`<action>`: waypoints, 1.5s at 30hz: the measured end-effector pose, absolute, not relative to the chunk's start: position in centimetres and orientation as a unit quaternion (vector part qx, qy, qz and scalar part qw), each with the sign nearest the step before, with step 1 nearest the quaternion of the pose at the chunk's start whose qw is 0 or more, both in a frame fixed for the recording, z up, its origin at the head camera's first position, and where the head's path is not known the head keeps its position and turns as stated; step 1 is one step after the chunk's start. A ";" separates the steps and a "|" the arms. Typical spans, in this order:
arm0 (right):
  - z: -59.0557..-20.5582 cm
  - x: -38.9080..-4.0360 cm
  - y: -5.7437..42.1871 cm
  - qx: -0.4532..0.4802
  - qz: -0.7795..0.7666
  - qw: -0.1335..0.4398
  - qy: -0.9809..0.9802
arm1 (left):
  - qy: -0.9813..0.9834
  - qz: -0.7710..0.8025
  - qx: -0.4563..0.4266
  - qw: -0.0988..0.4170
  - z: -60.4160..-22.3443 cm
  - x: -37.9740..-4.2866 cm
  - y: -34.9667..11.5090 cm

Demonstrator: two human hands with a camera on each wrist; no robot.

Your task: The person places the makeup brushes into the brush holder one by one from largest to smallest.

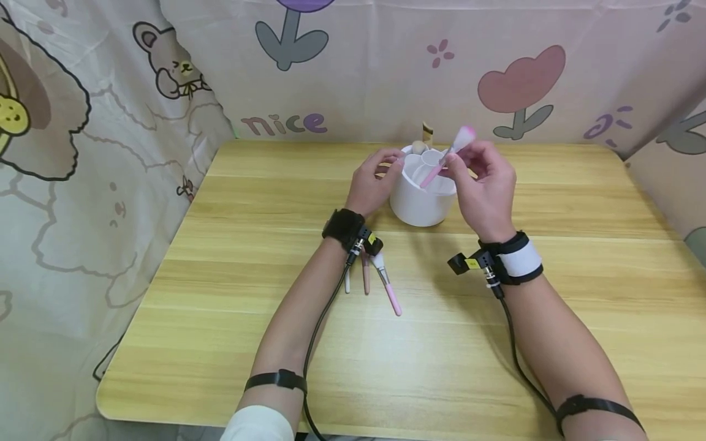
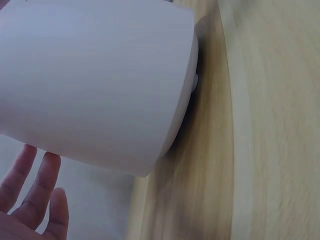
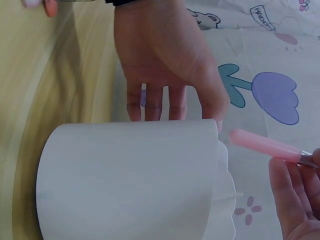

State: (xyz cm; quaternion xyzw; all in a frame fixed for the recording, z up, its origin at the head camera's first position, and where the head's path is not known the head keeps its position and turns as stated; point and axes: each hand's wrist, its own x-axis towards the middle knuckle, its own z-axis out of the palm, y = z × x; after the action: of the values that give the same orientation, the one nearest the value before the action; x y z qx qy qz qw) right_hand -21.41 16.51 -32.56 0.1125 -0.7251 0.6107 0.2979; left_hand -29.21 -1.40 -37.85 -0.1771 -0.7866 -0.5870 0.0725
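A white round makeup brush holder [image 1: 421, 208] with inner compartments stands upright on the table. My left hand [image 1: 374, 180] holds its left side, thumb near the rim and fingers around the outer wall. In the left wrist view, several fingertips [image 2: 50, 162] meet the holder's wall. My right hand [image 1: 491, 190] pinches a makeup brush [image 3: 265, 145] near its metal collar. That brush tilts over the holder, pink handle end down and pink-white bristles up. Standing in the back of the holder are a brush with a pale rounded head [image 1: 419, 147] and a gold-and-dark item [image 1: 427, 133].
Below the holder lie a pink-handled brush [image 1: 393, 298], a brownish-pink handle [image 1: 366, 275] and a pale handle [image 1: 347, 282], their upper parts behind the left wrist camera. The wooden table [image 1: 248, 263] ends at a printed curtain [image 1: 375, 73]. Cables run along both forearms.
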 end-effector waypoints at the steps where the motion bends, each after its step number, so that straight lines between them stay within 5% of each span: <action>1: -32.6 -21.5 16.5 0.113 0.615 0.301 -0.720 | -0.787 -0.587 -0.177 0.072 -37.9 -29.2 -1.4; 29: -33.1 -23.5 15.3 0.134 0.607 0.362 -0.695 | -0.785 -0.585 -0.190 0.072 -37.9 -29.3 -1.4; 45: -34.7 -23.6 14.7 0.142 0.486 0.338 -0.793 | -0.784 -0.584 -0.198 0.073 -37.9 -29.4 -1.4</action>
State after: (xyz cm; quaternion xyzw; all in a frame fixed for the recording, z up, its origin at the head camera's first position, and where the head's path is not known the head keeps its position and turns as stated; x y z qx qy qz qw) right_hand -23.63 14.66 -34.69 0.1424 -0.7930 0.4863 0.3383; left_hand -29.37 -1.41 -37.87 -0.1977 -0.7837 -0.5844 0.0725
